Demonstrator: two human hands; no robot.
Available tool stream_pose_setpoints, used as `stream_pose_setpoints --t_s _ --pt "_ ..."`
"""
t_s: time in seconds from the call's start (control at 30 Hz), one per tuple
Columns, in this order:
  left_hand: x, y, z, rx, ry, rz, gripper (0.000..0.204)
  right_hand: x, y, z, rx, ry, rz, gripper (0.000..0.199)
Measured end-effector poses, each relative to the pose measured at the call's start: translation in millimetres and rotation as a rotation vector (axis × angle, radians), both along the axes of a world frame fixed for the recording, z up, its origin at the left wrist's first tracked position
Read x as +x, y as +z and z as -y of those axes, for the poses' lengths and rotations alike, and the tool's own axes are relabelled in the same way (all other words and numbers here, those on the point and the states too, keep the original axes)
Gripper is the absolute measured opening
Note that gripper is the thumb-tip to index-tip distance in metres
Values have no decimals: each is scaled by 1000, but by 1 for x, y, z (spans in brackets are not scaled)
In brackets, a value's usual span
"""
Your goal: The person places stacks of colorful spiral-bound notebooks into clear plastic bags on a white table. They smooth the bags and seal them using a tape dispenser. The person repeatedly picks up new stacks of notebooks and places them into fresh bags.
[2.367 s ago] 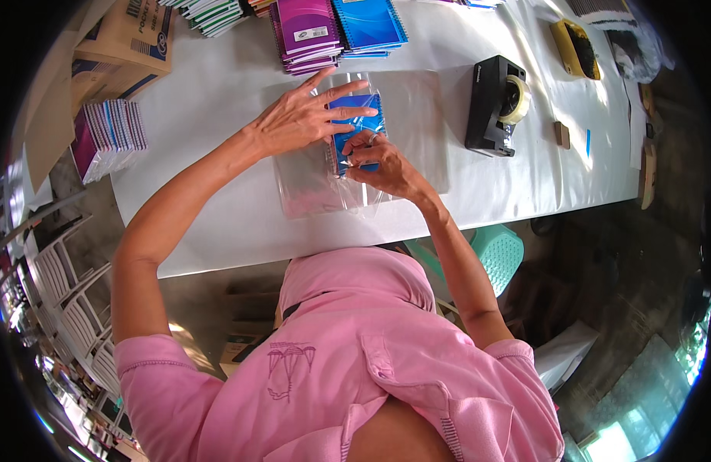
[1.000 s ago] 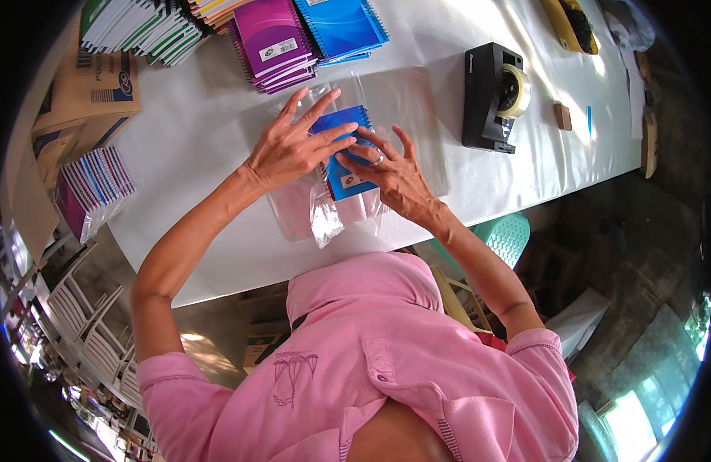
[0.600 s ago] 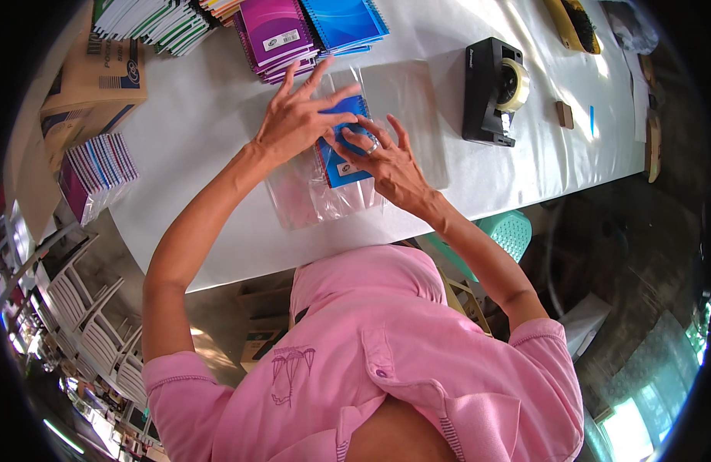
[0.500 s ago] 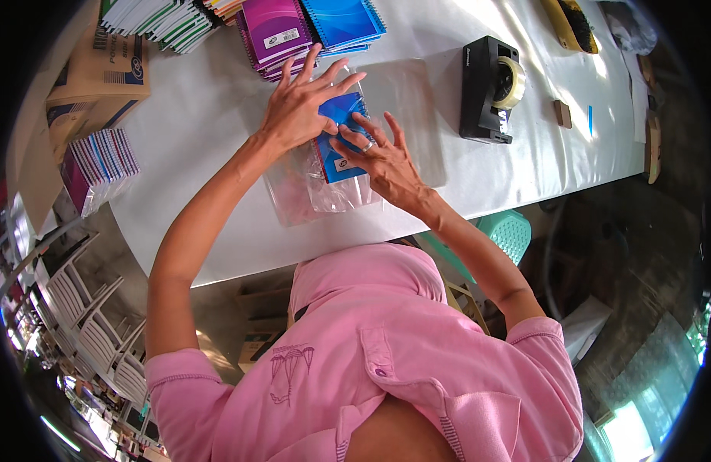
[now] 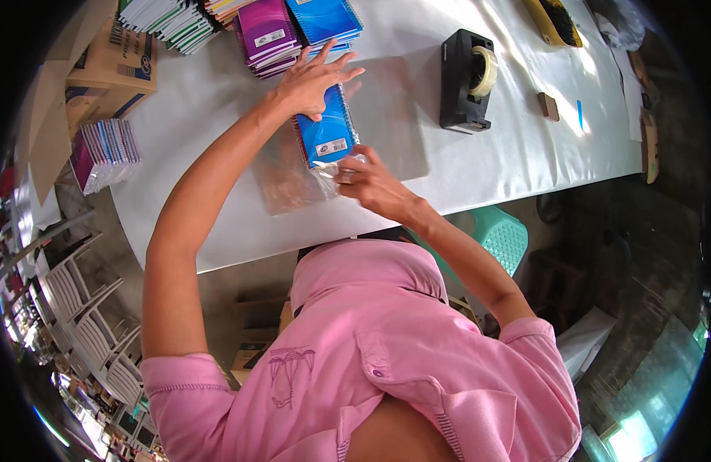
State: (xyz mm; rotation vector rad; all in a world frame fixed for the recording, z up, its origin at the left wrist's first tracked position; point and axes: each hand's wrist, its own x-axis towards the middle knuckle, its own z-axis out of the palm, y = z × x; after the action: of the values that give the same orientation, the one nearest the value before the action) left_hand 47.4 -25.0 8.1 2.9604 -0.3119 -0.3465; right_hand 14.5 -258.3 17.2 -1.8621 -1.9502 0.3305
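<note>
Hands [image 5: 309,83] have parted; blue notebook [image 5: 329,129] lies between them.

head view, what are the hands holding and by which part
The right hand, blurred, seems to pinch clear plastic at the lower end of the blue notebook; the left hand rests open on its upper part.

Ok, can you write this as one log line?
left hand: on blue notebook | right hand: at clear plastic, notebook's near end | tape dispenser: on table
</note>
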Motion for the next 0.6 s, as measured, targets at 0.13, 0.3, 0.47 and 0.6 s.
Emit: stream_pose_setpoints --t_s 0.13,0.3,0.47,0.6 --pt "10 -6 9 -16 30 -59 117 35 -7 94 259 -638 -267 17" --pt "22 0 18 -20 35 -161 117 151 5 150 214 -1391 -264 24" --pt "18 0 12 -5 66 -186 118 155 6 141 30 -1358 -1110 40" --pt "15 -1 8 -34 81 -177 118 124 -8 140 673 -1239 -1463 55"
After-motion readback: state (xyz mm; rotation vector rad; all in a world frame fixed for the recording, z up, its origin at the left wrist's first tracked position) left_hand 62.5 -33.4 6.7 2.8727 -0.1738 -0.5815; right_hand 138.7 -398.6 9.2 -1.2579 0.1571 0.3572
